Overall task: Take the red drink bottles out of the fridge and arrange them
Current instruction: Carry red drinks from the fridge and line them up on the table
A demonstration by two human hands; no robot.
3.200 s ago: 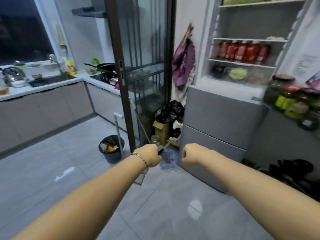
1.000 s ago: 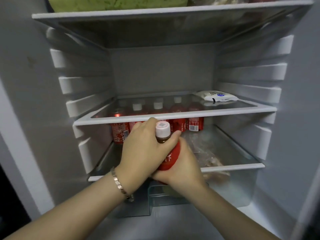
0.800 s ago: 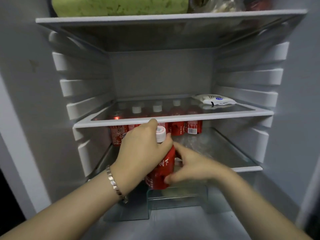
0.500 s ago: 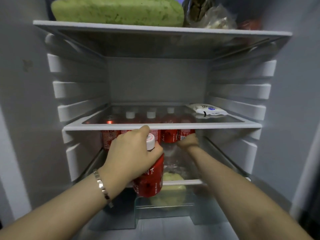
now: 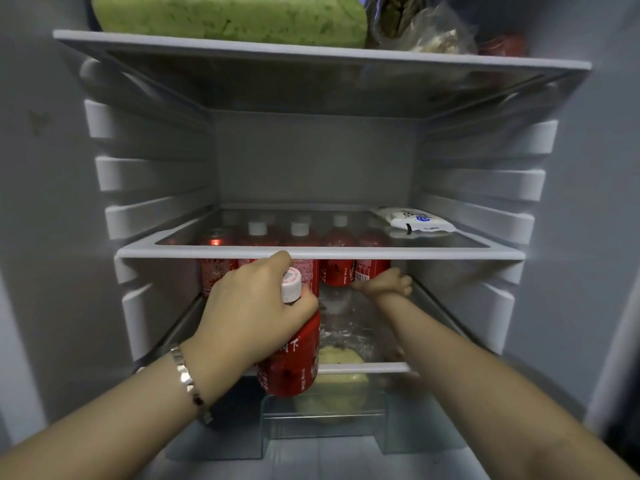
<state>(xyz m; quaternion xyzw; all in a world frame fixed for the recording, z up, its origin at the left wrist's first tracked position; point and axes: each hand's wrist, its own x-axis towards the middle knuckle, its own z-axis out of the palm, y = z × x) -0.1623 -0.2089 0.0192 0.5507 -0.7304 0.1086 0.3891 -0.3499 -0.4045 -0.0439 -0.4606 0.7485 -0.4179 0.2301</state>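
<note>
My left hand (image 5: 252, 313) is shut around the neck of a red drink bottle (image 5: 294, 362) with a white cap, holding it tilted in front of the lower fridge shelf. Behind it, a row of red drink bottles (image 5: 334, 271) stands under the glass shelf (image 5: 450, 252), their white caps showing through the glass. My right hand (image 5: 386, 284) reaches deep into the shelf, fingers curled around the base of the rightmost bottle (image 5: 372, 268) in the row.
A red can (image 5: 214, 268) stands at the left end of the row. A white packet (image 5: 415, 220) lies on the glass shelf. A green block (image 5: 228, 17) and bagged food fill the top shelf. A clear bag (image 5: 349, 320) lies beneath my right arm, above a drawer (image 5: 325, 427).
I came up to the open fridge. Both hands held one bottle; then my right hand let go and reached back to the rightmost bottle. My left hand kept the first bottle.
</note>
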